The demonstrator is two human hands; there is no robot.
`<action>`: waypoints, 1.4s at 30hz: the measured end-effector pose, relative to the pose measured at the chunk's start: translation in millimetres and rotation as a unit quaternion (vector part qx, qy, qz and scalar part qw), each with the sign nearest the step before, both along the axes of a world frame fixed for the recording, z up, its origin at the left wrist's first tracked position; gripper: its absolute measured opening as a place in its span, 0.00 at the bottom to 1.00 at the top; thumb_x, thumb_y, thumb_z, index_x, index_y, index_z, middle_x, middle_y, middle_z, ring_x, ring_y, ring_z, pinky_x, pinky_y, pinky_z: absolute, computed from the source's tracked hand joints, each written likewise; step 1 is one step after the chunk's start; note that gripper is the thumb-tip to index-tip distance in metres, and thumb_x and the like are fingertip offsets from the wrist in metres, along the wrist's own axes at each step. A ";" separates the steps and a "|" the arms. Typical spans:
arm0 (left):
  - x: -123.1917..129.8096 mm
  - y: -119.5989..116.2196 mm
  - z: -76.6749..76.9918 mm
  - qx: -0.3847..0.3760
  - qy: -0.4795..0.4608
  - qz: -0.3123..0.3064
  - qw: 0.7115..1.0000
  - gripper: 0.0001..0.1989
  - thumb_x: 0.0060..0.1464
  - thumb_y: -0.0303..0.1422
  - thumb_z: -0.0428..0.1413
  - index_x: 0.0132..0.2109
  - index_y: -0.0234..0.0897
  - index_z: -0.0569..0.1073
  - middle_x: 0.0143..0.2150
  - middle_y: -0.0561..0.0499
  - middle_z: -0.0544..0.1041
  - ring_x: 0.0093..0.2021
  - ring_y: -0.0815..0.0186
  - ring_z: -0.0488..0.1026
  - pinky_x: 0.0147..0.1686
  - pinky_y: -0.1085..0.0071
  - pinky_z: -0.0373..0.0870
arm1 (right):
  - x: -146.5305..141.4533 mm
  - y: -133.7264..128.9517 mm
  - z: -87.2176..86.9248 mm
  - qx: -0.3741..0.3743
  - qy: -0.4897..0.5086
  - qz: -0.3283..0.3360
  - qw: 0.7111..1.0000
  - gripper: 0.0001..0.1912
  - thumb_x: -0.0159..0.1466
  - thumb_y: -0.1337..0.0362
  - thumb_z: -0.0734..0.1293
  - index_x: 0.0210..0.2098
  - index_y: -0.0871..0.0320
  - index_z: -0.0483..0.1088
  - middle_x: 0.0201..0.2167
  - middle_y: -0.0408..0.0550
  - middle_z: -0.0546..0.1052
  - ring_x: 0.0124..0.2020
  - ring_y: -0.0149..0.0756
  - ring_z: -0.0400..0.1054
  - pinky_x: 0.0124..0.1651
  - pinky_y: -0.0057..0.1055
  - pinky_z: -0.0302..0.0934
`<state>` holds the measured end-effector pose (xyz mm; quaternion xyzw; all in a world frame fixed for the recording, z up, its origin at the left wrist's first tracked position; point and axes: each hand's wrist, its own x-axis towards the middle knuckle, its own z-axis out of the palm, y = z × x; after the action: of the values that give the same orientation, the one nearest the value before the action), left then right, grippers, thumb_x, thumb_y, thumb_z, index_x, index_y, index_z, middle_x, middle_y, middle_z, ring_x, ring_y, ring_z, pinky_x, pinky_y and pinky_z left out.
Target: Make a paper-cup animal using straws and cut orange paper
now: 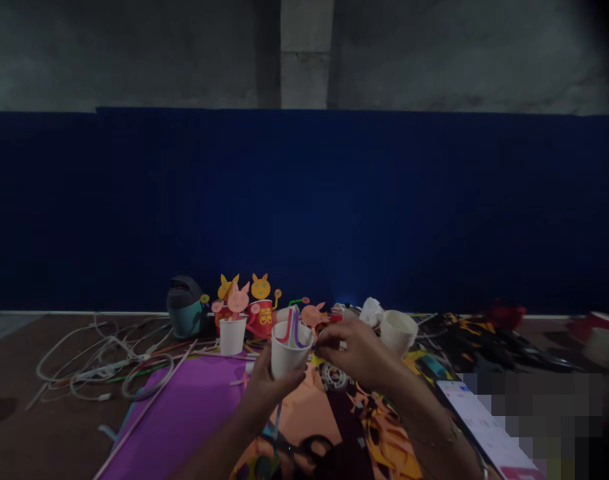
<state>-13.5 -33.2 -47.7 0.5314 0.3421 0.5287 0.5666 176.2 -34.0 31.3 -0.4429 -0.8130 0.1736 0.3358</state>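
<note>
My left hand [269,387] is wrapped round a white paper cup [287,360], its mouth tilted toward me. Inside the cup stand bent drinking straws [295,330], red and purple. Just right of the rim is my right hand [349,347], its fingers pinched together; whatever they hold is too small or hidden to name. Behind my hands are paper cups with cat-face cutouts: a white cup with a pink face [238,300] and a red cup [262,319] with an orange face. A loose pink cutout [313,315] lies behind the right hand.
Purple paper [184,407] lies at left, beside tangled white cables [109,367]. Scissors [309,448] rest on orange paper [304,413], with orange scraps [387,433] to the right. Another white cup [399,333], a grey-teal container [185,310] and a phone-like screen [479,427] stand or lie around.
</note>
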 end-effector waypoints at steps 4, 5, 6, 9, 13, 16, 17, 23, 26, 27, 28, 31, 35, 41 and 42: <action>-0.2 -0.2 -2.9 -0.010 0.005 -0.019 1.000 0.27 0.36 0.41 0.68 0.43 0.34 0.71 0.32 0.47 0.77 0.32 0.61 0.72 0.30 0.69 0.68 | 2.4 0.7 -0.1 -0.011 0.014 0.019 1.000 0.06 0.58 0.65 0.68 0.26 0.55 0.77 0.23 0.44 0.79 0.26 0.33 0.70 0.29 0.29 0.59; -0.3 -0.2 -3.6 -0.011 0.010 -0.030 0.999 0.27 0.36 0.41 0.68 0.43 0.34 0.71 0.32 0.47 0.77 0.31 0.62 0.71 0.28 0.70 0.67 | 2.3 0.8 0.3 -0.013 0.021 0.032 0.999 0.06 0.58 0.66 0.68 0.26 0.55 0.77 0.24 0.44 0.79 0.26 0.33 0.71 0.30 0.29 0.59; -0.4 -0.3 -4.0 -0.010 0.015 -0.038 0.999 0.27 0.35 0.42 0.68 0.42 0.34 0.71 0.32 0.47 0.76 0.31 0.63 0.71 0.28 0.70 0.66 | 1.8 0.9 0.7 -0.013 0.027 0.042 0.999 0.06 0.58 0.66 0.68 0.27 0.55 0.77 0.24 0.44 0.79 0.26 0.33 0.71 0.30 0.29 0.60; -0.3 -0.7 -3.3 0.006 0.047 -0.056 0.997 0.25 0.35 0.41 0.68 0.40 0.33 0.72 0.32 0.48 0.75 0.32 0.64 0.70 0.29 0.72 0.65 | -1.6 1.2 1.2 -0.002 0.042 0.048 0.998 0.06 0.58 0.66 0.68 0.27 0.56 0.78 0.23 0.44 0.78 0.27 0.33 0.71 0.31 0.29 0.61; 0.9 -2.0 -1.3 0.012 0.098 -0.076 0.992 0.23 0.31 0.39 0.70 0.35 0.33 0.72 0.28 0.52 0.73 0.29 0.67 0.67 0.27 0.73 0.62 | -5.4 -0.1 1.2 -0.011 0.036 0.090 0.995 0.05 0.56 0.69 0.69 0.27 0.56 0.78 0.24 0.43 0.78 0.28 0.32 0.70 0.33 0.29 0.62; 1.4 -1.7 -2.3 0.011 0.075 -0.058 0.995 0.25 0.32 0.40 0.69 0.37 0.32 0.72 0.29 0.51 0.73 0.29 0.66 0.67 0.27 0.73 0.63 | -1.0 -1.3 3.3 -0.041 0.042 0.089 0.994 0.05 0.58 0.67 0.68 0.28 0.55 0.78 0.25 0.43 0.79 0.28 0.33 0.71 0.33 0.30 0.63; 1.4 -1.1 -2.8 0.015 0.067 -0.054 0.996 0.25 0.33 0.41 0.69 0.38 0.32 0.72 0.30 0.50 0.74 0.30 0.65 0.68 0.28 0.73 0.64 | 1.7 -1.6 4.5 -0.053 0.045 0.082 0.994 0.05 0.59 0.66 0.68 0.29 0.56 0.78 0.25 0.44 0.79 0.29 0.34 0.71 0.33 0.30 0.63; 1.7 0.0 2.1 0.026 0.089 -0.022 0.995 0.18 0.35 0.34 0.67 0.35 0.33 0.73 0.30 0.49 0.76 0.30 0.64 0.70 0.29 0.72 0.65 | 9.7 -5.9 12.5 -0.005 0.090 0.030 0.995 0.11 0.61 0.66 0.65 0.43 0.53 0.74 0.39 0.48 0.77 0.42 0.38 0.70 0.45 0.36 0.64; 3.4 -1.9 7.4 0.046 0.138 -0.016 0.989 0.11 0.37 0.29 0.65 0.32 0.33 0.73 0.27 0.51 0.75 0.28 0.64 0.70 0.27 0.72 0.65 | 4.2 -8.3 10.7 0.042 0.081 0.036 0.995 0.08 0.62 0.66 0.65 0.38 0.51 0.76 0.45 0.48 0.73 0.47 0.40 0.66 0.50 0.39 0.61; 4.1 -2.4 8.2 0.066 0.140 -0.019 0.988 0.13 0.37 0.28 0.65 0.35 0.33 0.74 0.30 0.51 0.77 0.31 0.63 0.71 0.29 0.72 0.66 | 2.2 -8.5 8.8 0.051 0.058 0.036 0.996 0.07 0.60 0.65 0.66 0.36 0.51 0.77 0.46 0.48 0.72 0.49 0.41 0.65 0.51 0.41 0.60; 4.9 -2.7 8.3 0.090 0.131 -0.021 0.987 0.18 0.38 0.27 0.65 0.40 0.35 0.74 0.35 0.50 0.78 0.35 0.60 0.73 0.33 0.70 0.68 | 0.7 -8.4 6.3 0.058 0.031 0.031 0.997 0.06 0.59 0.65 0.68 0.34 0.50 0.77 0.47 0.48 0.71 0.50 0.43 0.64 0.52 0.42 0.58; 7.1 -3.5 6.0 0.156 0.098 -0.023 0.983 0.33 0.38 0.25 0.66 0.53 0.41 0.67 0.49 0.48 0.75 0.48 0.55 0.72 0.46 0.65 0.68 | -0.8 -6.2 -1.6 0.060 -0.047 0.020 0.997 0.06 0.54 0.66 0.71 0.32 0.50 0.78 0.47 0.48 0.72 0.50 0.46 0.63 0.52 0.45 0.57; 8.6 -5.0 4.3 0.156 0.118 -0.052 0.979 0.32 0.40 0.25 0.65 0.53 0.40 0.66 0.49 0.47 0.76 0.48 0.55 0.72 0.46 0.65 0.69 | -2.2 -3.4 -6.6 0.053 -0.073 0.021 0.996 0.09 0.55 0.71 0.68 0.34 0.54 0.77 0.44 0.49 0.74 0.46 0.45 0.66 0.49 0.43 0.59; 5.4 -3.6 4.8 0.170 0.129 -0.011 0.977 0.32 0.39 0.25 0.66 0.53 0.39 0.66 0.49 0.48 0.74 0.48 0.55 0.72 0.47 0.64 0.69 | -14.9 -2.4 -7.0 -0.002 0.068 0.076 0.995 0.08 0.60 0.71 0.65 0.36 0.54 0.75 0.45 0.48 0.73 0.47 0.38 0.67 0.50 0.37 0.61; 4.7 -3.1 4.5 0.163 0.131 -0.012 0.978 0.32 0.38 0.26 0.66 0.53 0.39 0.67 0.47 0.49 0.75 0.46 0.56 0.72 0.44 0.65 0.70 | -16.1 -2.0 -7.6 -0.016 0.090 0.082 0.992 0.08 0.61 0.70 0.65 0.35 0.55 0.75 0.45 0.48 0.73 0.47 0.38 0.67 0.51 0.37 0.61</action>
<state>-8.8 -36.3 -43.2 0.6850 0.3161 0.4965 0.4293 160.0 -36.1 23.7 -0.3622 -0.8101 0.2530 0.3853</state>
